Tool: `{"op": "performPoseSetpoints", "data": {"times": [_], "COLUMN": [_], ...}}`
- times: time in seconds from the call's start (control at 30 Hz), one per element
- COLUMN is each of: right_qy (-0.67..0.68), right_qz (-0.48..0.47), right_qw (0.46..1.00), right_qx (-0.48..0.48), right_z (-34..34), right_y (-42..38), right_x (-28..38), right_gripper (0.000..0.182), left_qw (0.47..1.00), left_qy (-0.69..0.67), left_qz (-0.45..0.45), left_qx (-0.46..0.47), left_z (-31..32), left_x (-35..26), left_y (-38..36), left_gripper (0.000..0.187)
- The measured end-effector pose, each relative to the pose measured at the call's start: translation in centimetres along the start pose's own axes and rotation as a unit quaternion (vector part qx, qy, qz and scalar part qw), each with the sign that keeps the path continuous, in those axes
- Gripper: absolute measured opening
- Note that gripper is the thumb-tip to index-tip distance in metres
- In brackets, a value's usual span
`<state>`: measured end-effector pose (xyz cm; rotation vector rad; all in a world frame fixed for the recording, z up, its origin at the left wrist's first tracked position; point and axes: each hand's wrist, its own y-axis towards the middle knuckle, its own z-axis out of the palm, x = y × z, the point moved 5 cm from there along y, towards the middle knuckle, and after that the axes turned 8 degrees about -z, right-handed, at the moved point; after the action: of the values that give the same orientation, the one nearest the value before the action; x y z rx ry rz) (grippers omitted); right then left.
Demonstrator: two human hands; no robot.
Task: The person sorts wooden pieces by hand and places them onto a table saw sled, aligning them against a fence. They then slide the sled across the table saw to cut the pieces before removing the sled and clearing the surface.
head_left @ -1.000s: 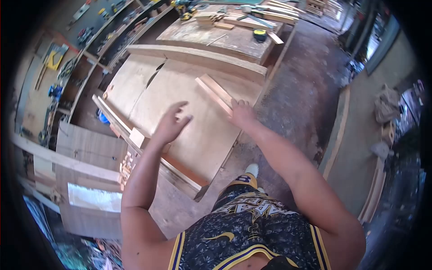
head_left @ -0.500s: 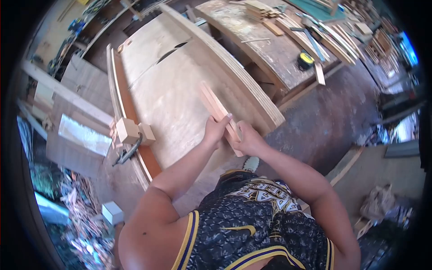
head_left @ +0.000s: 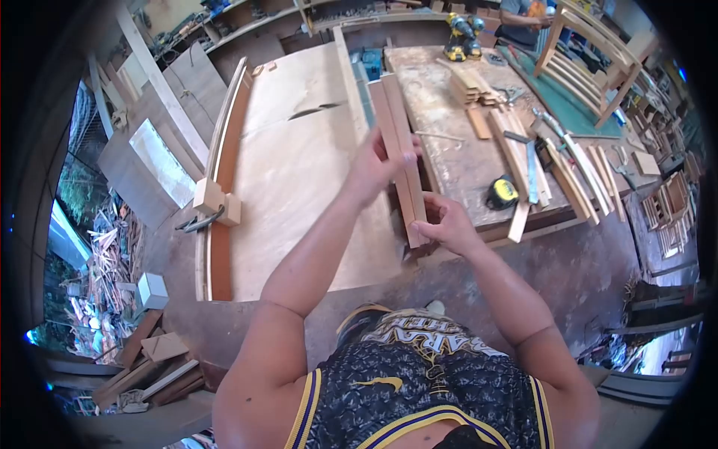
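Note:
My left hand [head_left: 374, 170] is closed around the middle of a bundle of pale wooden strips [head_left: 393, 116], its fingers wrapped over the far side. Lower down, my right hand [head_left: 447, 224] pinches the near end, thumb on the face. The strips lie flush along their length and point away from me, raised and tilted. Below them and to the left is a large plywood panel [head_left: 299, 194] with long raised side rails. A dark clamp [head_left: 200, 221] and wooden blocks [head_left: 210, 196] sit at its left rail.
A workbench [head_left: 449, 161] on the right carries a yellow tape measure [head_left: 502, 192], wooden slats [head_left: 508, 150] and cordless drills [head_left: 464, 37]. Behind it stands a slatted wooden frame [head_left: 587, 71]; another person [head_left: 520, 22] is at the back. Scrap wood [head_left: 149, 367] lies at lower left.
Both hands have lifted the strips up and away from me, to the right of the panel's middle. My view has tilted up, showing more of the bench and the far wall.

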<state>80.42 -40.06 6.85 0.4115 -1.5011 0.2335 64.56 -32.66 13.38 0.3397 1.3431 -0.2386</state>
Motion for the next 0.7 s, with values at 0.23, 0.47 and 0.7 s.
{"op": "performPoseSetpoints", "data": {"times": [0.23,0.47,0.7], "right_qy": [0.025,0.068,0.073], "right_qz": [0.01,0.033,0.051], "right_qw": [1.0,0.997,0.995], "right_qx": [0.007,-0.021,-0.049], "right_z": [-7.8,-10.6,-10.6], "right_y": [-1.3,-2.1,-1.1], "right_x": [-0.9,-1.3,-1.6], "right_gripper": [0.061,0.065,0.067], "left_qw": [0.986,0.989,0.993], "left_qy": [0.034,0.043,-0.008], "left_qz": [0.148,0.135,0.12], "left_qx": [-0.067,-0.042,-0.002], "left_z": [3.5,6.2,4.3], "left_x": [-4.6,-3.7,-2.7], "left_y": [7.8,10.5,13.1], "left_gripper": [0.063,0.055,0.048]}}
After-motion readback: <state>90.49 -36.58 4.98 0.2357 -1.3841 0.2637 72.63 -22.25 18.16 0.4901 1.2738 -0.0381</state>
